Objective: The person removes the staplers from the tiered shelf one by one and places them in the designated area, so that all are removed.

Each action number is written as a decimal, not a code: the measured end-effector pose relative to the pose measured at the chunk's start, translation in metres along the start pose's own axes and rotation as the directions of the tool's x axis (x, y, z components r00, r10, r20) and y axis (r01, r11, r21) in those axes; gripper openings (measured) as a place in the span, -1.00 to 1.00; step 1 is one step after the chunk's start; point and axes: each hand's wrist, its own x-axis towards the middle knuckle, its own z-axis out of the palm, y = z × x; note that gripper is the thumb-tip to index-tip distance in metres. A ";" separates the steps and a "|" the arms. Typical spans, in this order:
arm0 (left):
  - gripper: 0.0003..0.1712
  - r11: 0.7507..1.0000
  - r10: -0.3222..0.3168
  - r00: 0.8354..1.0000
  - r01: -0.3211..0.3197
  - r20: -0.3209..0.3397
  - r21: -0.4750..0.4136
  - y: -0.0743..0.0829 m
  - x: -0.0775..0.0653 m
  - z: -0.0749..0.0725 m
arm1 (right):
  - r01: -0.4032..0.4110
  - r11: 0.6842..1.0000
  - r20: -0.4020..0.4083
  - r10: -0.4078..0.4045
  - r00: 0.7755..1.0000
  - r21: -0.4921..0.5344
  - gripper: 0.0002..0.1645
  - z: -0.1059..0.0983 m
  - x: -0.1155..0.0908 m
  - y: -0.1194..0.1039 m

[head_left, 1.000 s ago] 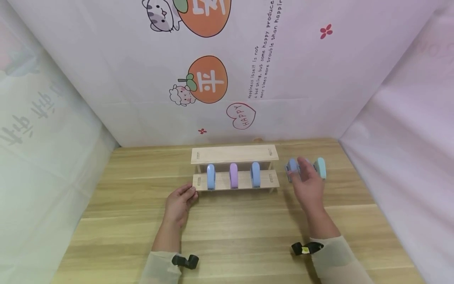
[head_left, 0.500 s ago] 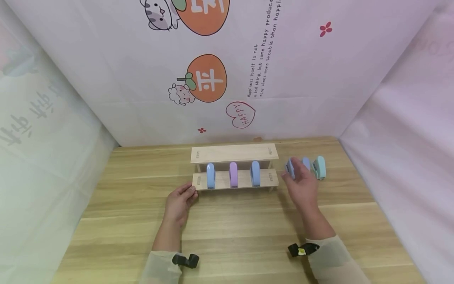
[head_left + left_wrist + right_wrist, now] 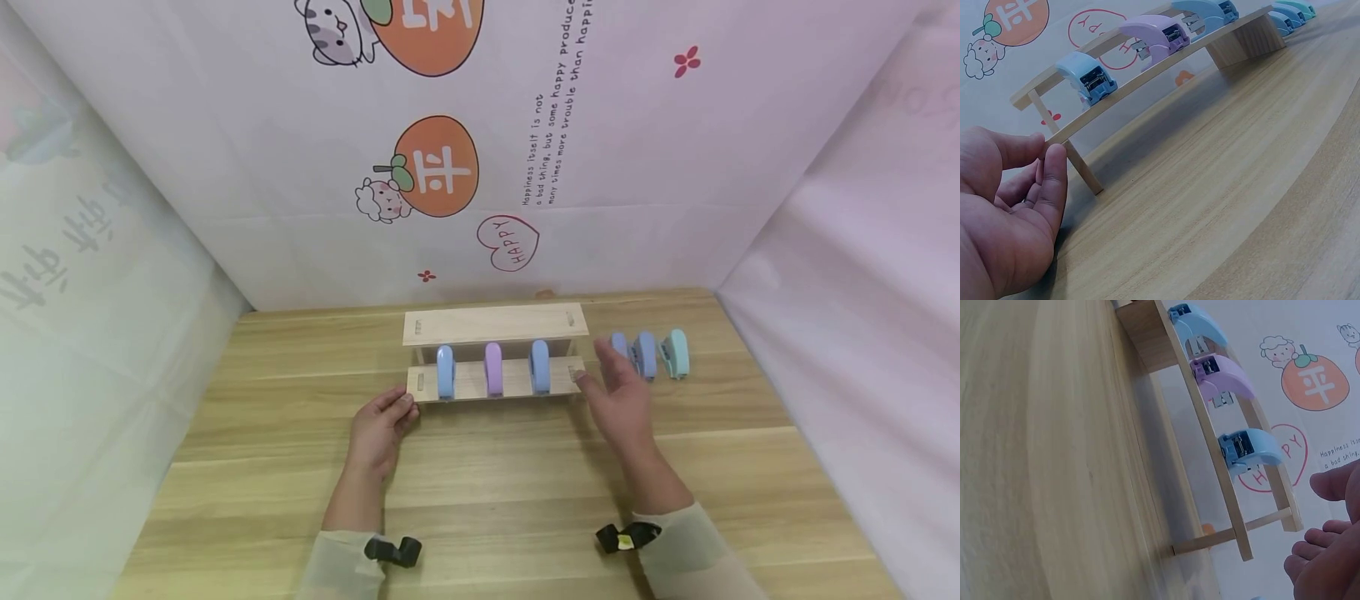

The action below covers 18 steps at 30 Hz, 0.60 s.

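A two-tier wooden display rack [image 3: 472, 385] stands on the table. Its lower tier bears a blue mini stapler [image 3: 446, 372], a purple mini stapler [image 3: 493, 369] and another blue mini stapler [image 3: 540, 367], in a row. My left hand [image 3: 379, 432] pinches the left front corner of that tier between thumb and fingers, as the left wrist view shows closely. At the rack's right end is my right hand [image 3: 624, 412], fingers extended and holding nothing; its thumb overlaps the shelf's end in the head view. In the right wrist view the fingers [image 3: 1315, 551] appear apart from the wood.
Right of the rack stand two more blue staplers, one [image 3: 643, 356] in plain view and one [image 3: 618, 345] partly behind my right fingers. A mint-green stapler [image 3: 677, 354] is beside them. Printed white cloth [image 3: 322, 242] walls the table's back and sides.
My right hand has moved left, from over the staplers on the right to the rack's right end, uncovering most of them. My left hand keeps its pinch on the rack's corner.
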 end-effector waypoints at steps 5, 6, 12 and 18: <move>-0.56 1.000 0.004 1.000 -0.004 0.003 0.006 -0.001 0.000 0.000 | 0.032 0.999 0.009 -0.033 0.999 0.020 -0.22 0.006 -0.003 0.000; -0.56 1.000 0.004 1.000 -0.004 0.003 0.006 -0.001 0.000 0.000 | 0.038 0.999 0.012 -0.038 0.999 0.015 -0.21 0.007 -0.003 0.000; -0.56 1.000 0.002 1.000 -0.002 -0.003 0.001 0.000 0.000 0.000 | 0.010 1.000 0.033 -0.009 0.999 -0.008 -0.18 0.013 -0.006 -0.001; -0.57 1.000 -0.003 1.000 0.003 -0.009 -0.002 0.000 0.000 0.001 | -0.019 1.000 0.065 0.021 0.998 -0.018 -0.14 0.020 -0.011 0.001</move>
